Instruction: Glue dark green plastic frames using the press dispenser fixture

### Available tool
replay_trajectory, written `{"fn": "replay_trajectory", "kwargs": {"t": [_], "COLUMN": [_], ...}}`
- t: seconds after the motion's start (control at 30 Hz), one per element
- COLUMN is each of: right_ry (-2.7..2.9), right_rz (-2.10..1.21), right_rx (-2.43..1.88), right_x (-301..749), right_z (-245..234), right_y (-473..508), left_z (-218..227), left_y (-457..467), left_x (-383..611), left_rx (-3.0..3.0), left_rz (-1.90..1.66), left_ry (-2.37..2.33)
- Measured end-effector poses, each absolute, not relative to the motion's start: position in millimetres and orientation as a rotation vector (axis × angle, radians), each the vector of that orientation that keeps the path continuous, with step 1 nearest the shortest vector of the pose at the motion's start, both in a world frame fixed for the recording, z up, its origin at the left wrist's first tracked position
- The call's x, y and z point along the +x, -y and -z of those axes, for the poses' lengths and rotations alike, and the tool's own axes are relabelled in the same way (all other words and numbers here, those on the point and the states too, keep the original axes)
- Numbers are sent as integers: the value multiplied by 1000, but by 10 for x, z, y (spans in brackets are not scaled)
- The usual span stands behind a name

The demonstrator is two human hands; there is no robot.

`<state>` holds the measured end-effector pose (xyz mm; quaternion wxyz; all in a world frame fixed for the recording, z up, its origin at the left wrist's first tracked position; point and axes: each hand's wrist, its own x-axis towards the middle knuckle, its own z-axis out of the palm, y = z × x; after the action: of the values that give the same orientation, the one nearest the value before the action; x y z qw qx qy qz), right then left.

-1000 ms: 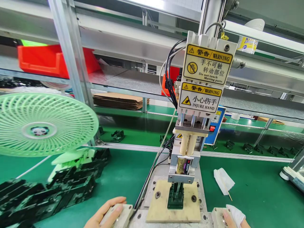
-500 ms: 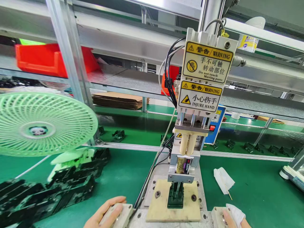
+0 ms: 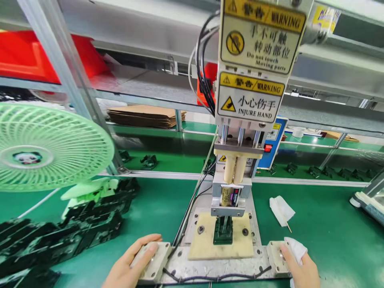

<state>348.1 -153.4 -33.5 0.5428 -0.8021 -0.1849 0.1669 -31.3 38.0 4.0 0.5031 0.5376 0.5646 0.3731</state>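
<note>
Benchtop [image 3: 159, 212] under the press [image 3: 250, 98] is green, grey shelf [image 3: 150, 87] behind.

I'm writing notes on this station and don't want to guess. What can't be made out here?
All in the head view:
- Dark part: far end hidden by the press head.
- Right hand: some fingertips hidden by the white cloth.
- Left hand: wrist cut off by the bottom edge.
- Fan: left side cut off by the left edge.
</note>
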Motion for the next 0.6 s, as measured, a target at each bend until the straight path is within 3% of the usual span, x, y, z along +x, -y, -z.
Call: {"fn": "replay_trajectory", "kwargs": {"t": [0.6], "right_ry": [427], "right_rz": [-402], "right_rx": [-1879], "right_x": [3440], "right_z": [184], "right_y": [1663], "left_z": [-52], "left_y": [-283], "left_x": [-234], "left_rx": [1188], "left_rz": [-1013], "left_ry": [-1333]}}
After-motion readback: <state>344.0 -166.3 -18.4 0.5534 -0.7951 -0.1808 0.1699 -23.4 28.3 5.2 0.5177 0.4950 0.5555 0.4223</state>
